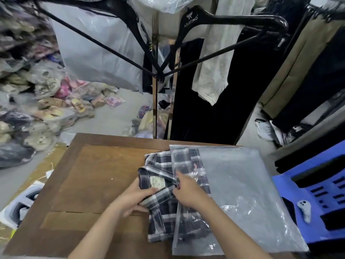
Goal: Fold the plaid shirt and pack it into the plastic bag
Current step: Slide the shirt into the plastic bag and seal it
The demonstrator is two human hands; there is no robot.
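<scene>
Table, right edge: plaid shirt half inside plastic bag. Left hand grips shirt's collar end; right hand pinches bag mouth. Blue crate beside bag.

Soft even indoor light, glare on the plastic bag, blurred and bowed edges.

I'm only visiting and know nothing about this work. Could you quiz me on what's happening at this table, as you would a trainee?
1. True or false: the plaid shirt is fully inside the plastic bag.
2. Which hand grips the shirt's collar end outside the bag: A) left, B) right?
3. Fill in: shirt and bag lie on a wooden ____.

Key: 1 false, it is only partly in. 2 A, the left hand. 3 table.
</scene>
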